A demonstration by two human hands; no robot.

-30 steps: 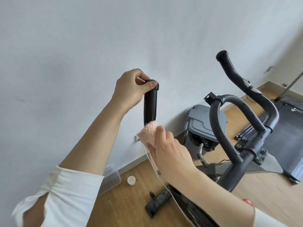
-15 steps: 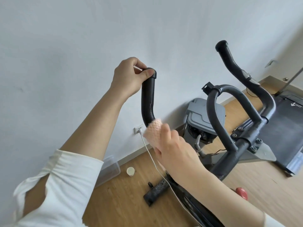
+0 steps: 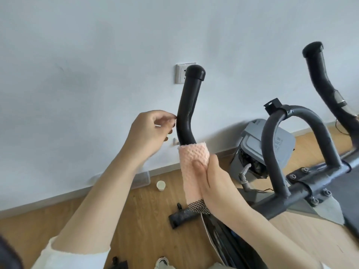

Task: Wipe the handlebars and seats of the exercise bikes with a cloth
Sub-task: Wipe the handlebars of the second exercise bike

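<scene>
The exercise bike's left handlebar [image 3: 189, 105] is a black curved tube that rises in front of the white wall. A pink knitted cloth [image 3: 192, 158] is wrapped around its lower part, just under the bend. My right hand [image 3: 213, 179] grips the cloth around the tube, thumb pressed on the fabric. My left hand [image 3: 149, 131] hovers left of the bend with loosely curled fingers, one fingertip touching the tube, and holds nothing. The right handlebar [image 3: 320, 74] stands at the far right, with a grey loop bar [image 3: 272, 133] between the two.
A grey lidded bin [image 3: 281, 144] stands by the wall behind the bars. A paper cup [image 3: 160, 185], a clear plastic box [image 3: 141, 179] and the bike's black foot [image 3: 180, 217] are on the wooden floor. A wall socket [image 3: 179, 74] sits behind the handlebar's tip.
My left hand let go of the handlebar's top end and dropped to the bend. My right hand stays on the cloth around the lower tube. The view has moved closer.
</scene>
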